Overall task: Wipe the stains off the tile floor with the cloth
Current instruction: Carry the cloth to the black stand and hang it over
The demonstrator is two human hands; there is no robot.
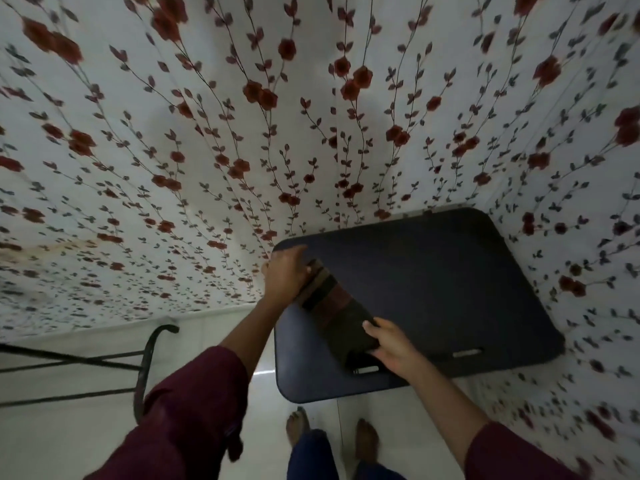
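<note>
A folded dark cloth (337,308) with brown and black stripes lies on a dark blue tabletop (433,289). My left hand (285,275) grips the cloth's far end near the table's back left corner. My right hand (389,346) holds its near end, close to a slot in the table's front edge. Pale glossy floor tiles (86,438) show below, with my bare feet (298,424) on them. I cannot make out any stains on the tiles in this view.
A white curtain with red flowers (207,133) hangs behind and to the right of the table. A black metal frame (145,362) with thin bars stands on the floor at the left.
</note>
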